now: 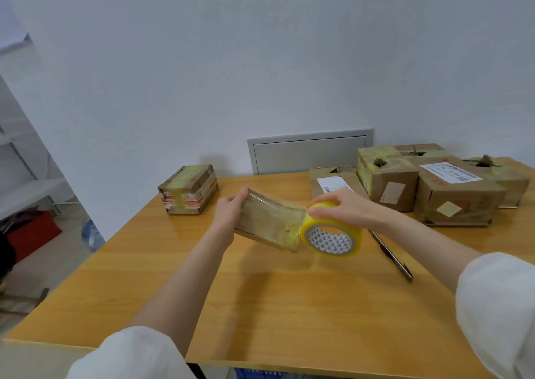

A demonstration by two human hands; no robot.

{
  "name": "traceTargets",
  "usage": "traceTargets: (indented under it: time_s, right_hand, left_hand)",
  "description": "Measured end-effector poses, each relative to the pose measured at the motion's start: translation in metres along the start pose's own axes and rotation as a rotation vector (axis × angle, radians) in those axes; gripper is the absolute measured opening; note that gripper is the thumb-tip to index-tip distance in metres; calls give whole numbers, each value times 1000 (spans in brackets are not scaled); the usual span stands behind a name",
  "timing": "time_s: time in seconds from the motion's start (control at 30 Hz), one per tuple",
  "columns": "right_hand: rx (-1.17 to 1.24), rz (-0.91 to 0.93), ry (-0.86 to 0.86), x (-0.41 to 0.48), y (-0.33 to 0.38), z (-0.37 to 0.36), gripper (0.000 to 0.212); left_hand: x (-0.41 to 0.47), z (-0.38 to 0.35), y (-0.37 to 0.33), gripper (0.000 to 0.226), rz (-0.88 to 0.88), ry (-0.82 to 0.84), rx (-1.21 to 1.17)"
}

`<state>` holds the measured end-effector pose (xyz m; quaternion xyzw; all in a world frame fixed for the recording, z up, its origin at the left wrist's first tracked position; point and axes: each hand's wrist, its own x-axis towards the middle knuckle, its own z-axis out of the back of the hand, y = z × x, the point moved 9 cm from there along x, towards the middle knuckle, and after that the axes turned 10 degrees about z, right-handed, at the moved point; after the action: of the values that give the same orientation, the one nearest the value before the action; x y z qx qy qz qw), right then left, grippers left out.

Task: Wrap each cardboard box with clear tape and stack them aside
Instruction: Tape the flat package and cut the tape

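Observation:
A small flat cardboard box [269, 222], glossy with clear tape, is held tilted above the wooden table [260, 306]. My left hand [230, 215] grips its left end. My right hand [344, 207] holds a yellowish roll of clear tape [331, 235] from above, pressed against the box's right end. A taped box [188, 189] stands alone at the table's far left. Several cardboard boxes [451, 193] are crowded at the far right.
A dark pen-like tool [390, 255] lies on the table under my right forearm. A grey wall panel [309, 151] sits behind the table. Shelving and a red item [31, 234] are on the floor to the left.

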<state>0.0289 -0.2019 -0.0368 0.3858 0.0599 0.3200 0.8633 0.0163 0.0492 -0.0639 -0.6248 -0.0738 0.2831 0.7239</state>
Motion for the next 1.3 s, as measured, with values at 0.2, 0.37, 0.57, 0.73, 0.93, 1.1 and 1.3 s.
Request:
traceTargets:
  time_s: [0.2,0.37,0.57,0.73,0.93,1.1,1.3]
  right_hand:
    - [-147,-86,135,5,-11,-6,43]
    - [-292,-131,129,9,-17,-4,50]
    - [-283,-178,141,6,-31,-11,64]
    - [-137,-122,27,12,-30,-7,47]
    - [-88,-127,14,15,-37,-7,46]
    - [-60,-136,-48,15,-37,-1,44]
    - [-72,-103,-59,16,-31,-4,44]
  left_hand:
    - [-3,-10,9,48,16,24,-74]
    - [-10,-17,15,37,42,23,-129]
    - [-11,-13,8,32,-14,34,-158]
    - [-14,-19,15,35,65,155,-170]
    - [-11,-23,16,40,48,181,-58]
    - [-13,-31,9,45,7,230,23]
    - [-12,-25,7,31,8,171,5]
